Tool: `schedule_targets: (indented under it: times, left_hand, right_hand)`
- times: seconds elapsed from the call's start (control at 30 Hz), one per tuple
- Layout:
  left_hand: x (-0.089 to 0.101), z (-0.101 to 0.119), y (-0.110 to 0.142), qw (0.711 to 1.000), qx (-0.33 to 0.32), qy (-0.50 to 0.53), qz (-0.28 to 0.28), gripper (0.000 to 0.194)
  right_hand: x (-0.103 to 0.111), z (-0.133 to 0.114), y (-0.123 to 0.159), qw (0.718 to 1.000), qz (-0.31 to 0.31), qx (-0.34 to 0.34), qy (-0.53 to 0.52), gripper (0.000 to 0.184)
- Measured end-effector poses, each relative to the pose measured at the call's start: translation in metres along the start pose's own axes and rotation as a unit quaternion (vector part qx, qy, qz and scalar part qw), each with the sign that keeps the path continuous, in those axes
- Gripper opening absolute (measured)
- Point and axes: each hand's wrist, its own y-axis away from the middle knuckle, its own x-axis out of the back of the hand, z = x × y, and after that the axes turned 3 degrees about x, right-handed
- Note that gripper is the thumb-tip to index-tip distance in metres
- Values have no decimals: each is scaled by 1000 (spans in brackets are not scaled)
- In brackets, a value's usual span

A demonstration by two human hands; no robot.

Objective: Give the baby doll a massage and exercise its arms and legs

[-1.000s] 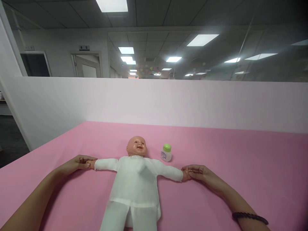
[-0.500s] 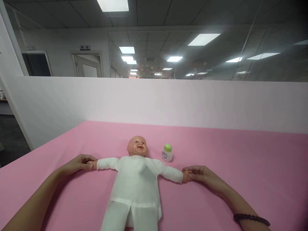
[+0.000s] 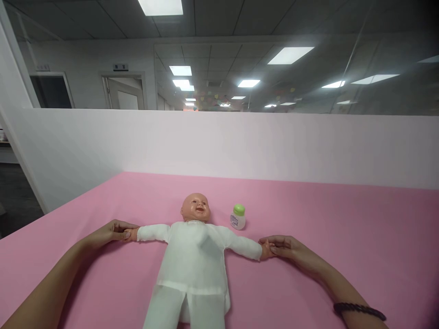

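Baby doll (image 3: pixel 194 256) lies face-up on pink tabletop (image 3: pixel 343 237), arms spread wide b/c left hand (image 3: pixel 111 232) & right hand (image 3: pixel 286 246) each pinch a doll hand; small green-capped bottle (image 3: pixel 238 217) upright near its head.

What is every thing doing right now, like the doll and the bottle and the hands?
Doll: lying on its back, arms spread wide, dressed in white.
Bottle: upright, green cap on, beside the doll's head, untouched.
Left hand: closed on the doll's hand on that side.
Right hand: closed on the doll's other hand.
Bracelet: worn on the right wrist.
Pink sheet: spread flat under everything.
Door: far back, looks ajar.
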Motion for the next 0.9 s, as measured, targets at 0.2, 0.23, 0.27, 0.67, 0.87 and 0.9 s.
schedule_targets:
  times: [0.2,0.23,0.27,0.67,0.87,0.9]
  left_hand:
    - [2,1,-1,998,-18,-47,-37,43]
    - [3,0,-1,998,-19,-46,-38,43]
    - [4,-1,-2,998,-19,-45,-38,43]
    - [11,-9,-5,998,-30,-31,-49,45]
    - [11,-8,-3,996,-39,-56,-50,47]
    - [11,-8,-2,997,-39,-59,-43,48]
  right_hand:
    - [1,-1,-1,1000,-18,-11,21,54]
    - [2,0,-2,1000,-16,-10,24,54]
    - [2,1,-3,1000,-13,-9,25,54]
    - [8,8,-5,1000,-16,0,24,48]
    - [6,4,-2,999,-17,-1,30,50]
    - [5,3,-1,999,-18,-2,32,52]
